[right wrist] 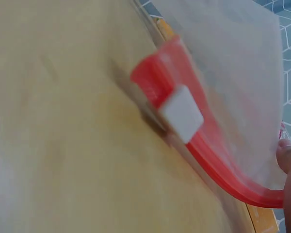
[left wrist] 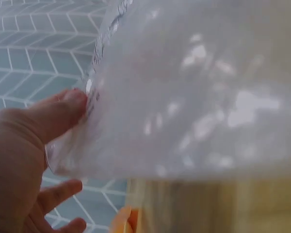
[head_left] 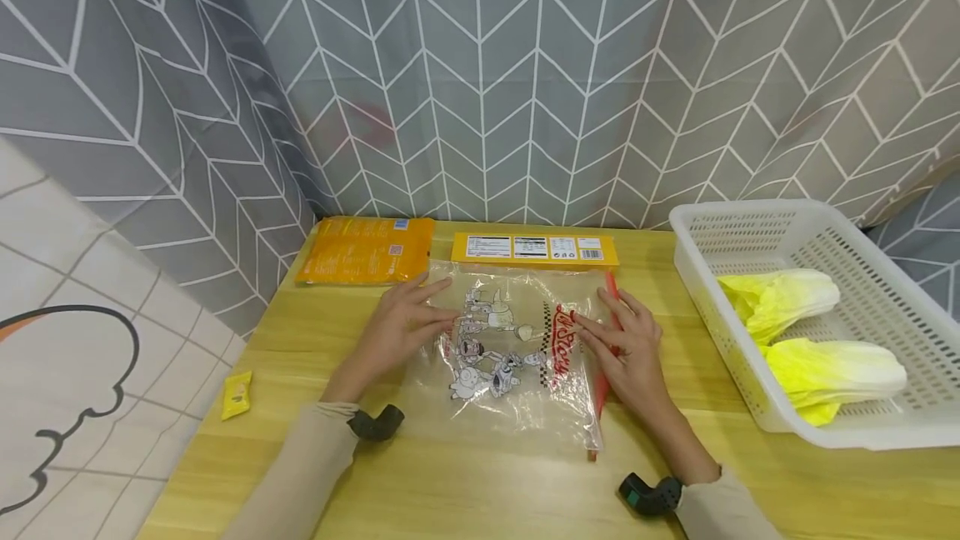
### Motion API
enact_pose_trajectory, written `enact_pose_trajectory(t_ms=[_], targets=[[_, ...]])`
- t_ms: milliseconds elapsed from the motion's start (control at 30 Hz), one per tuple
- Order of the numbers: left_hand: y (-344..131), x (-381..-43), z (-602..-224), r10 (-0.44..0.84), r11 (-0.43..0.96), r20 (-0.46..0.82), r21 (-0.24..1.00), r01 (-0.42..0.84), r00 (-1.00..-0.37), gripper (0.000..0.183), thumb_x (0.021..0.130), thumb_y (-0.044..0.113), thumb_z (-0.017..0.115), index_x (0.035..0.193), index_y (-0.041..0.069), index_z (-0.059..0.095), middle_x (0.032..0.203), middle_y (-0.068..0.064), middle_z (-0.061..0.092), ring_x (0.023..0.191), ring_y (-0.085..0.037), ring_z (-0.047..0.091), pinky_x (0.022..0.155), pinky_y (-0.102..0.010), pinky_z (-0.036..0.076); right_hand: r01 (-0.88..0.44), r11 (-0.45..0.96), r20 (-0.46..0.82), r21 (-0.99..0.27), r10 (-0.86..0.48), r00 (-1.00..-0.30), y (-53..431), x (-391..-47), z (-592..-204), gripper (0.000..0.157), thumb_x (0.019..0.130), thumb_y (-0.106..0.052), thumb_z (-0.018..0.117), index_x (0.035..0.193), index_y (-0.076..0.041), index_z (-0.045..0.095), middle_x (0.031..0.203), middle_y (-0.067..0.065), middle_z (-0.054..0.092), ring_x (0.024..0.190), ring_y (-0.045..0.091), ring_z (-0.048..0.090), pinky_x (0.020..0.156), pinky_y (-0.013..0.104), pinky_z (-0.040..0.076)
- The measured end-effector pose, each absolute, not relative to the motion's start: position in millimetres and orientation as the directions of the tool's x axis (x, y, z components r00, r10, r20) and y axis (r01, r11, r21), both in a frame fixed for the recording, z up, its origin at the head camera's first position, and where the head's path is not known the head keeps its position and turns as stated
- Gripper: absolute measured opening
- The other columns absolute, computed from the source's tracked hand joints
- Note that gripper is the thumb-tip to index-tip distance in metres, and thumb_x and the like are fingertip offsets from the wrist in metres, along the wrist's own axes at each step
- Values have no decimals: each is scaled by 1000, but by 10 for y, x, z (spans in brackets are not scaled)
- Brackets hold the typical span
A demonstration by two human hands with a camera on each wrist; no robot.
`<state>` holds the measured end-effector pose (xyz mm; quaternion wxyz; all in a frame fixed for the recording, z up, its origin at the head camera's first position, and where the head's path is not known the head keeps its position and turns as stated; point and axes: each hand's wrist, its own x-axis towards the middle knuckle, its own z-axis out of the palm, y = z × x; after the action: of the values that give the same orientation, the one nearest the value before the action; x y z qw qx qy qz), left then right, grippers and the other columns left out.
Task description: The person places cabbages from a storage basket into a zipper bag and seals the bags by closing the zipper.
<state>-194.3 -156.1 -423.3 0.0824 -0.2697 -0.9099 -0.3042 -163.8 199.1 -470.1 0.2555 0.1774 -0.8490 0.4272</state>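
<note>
A clear plastic zip bag (head_left: pixel 517 415) with cartoon figures and red lettering hangs between both hands above the table. Its red zip strip (right wrist: pixel 208 162) runs along the right side, and a white slider (right wrist: pixel 182 114) sits near one end of it. My left hand (head_left: pixel 408 323) pinches the bag's left edge; in the left wrist view the thumb (left wrist: pixel 63 114) lies against the film. On the opposite side, my right hand (head_left: pixel 630 348) pinches the bag beside the red strip. Only part of the right hand shows in the right wrist view. No contents are visible through the film.
Behind the bag lie an orange packet (head_left: pixel 367 252) and a yellow box (head_left: pixel 536 248). A small yellow sachet (head_left: pixel 236 395) rests at the table's left edge. To the right stands a white basket (head_left: pixel 720 340) holding two cabbages (head_left: pixel 832 373). Patterned curtain (head_left: pixel 510 90) hangs behind the table.
</note>
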Motion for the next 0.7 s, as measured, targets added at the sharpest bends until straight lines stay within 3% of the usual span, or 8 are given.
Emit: enact_pose_trajectory(t_ms=[367, 500, 700], targets=[[-1730, -2156, -4317, 401, 664, 253, 581, 470, -880, 21, 95, 25, 72, 116, 25, 77, 157, 0, 48, 153, -40, 30, 122, -65, 16, -543, 581, 616, -606, -90, -783, 1789, -1733, -4745, 26, 80, -4, 82, 106, -9, 80, 141, 27, 59, 140, 50, 38, 102, 64, 18], [-1734, -2165, -4374, 399, 682, 258, 559, 473, -880, 21, 95, 27, 72, 115, 25, 78, 156, -2, 50, 152, -40, 32, 122, -64, 17, -497, 628, 561, -599, -114, -820, 1800, -1704, -4760, 28, 82, -9, 82, 110, -10, 79, 142, 26, 58, 141, 51, 38, 103, 65, 19], [-1736, -2184, -4419, 392, 700, 271, 533, 476, -879, 19, 93, 27, 73, 112, 25, 79, 156, -2, 50, 150, -40, 34, 122, -65, 17, -439, 692, 415, -573, -217, -884, 1857, -1667, -4760, 44, 85, -22, 78, 127, -13, 72, 149, 20, 55, 147, 45, 33, 105, 63, 21]])
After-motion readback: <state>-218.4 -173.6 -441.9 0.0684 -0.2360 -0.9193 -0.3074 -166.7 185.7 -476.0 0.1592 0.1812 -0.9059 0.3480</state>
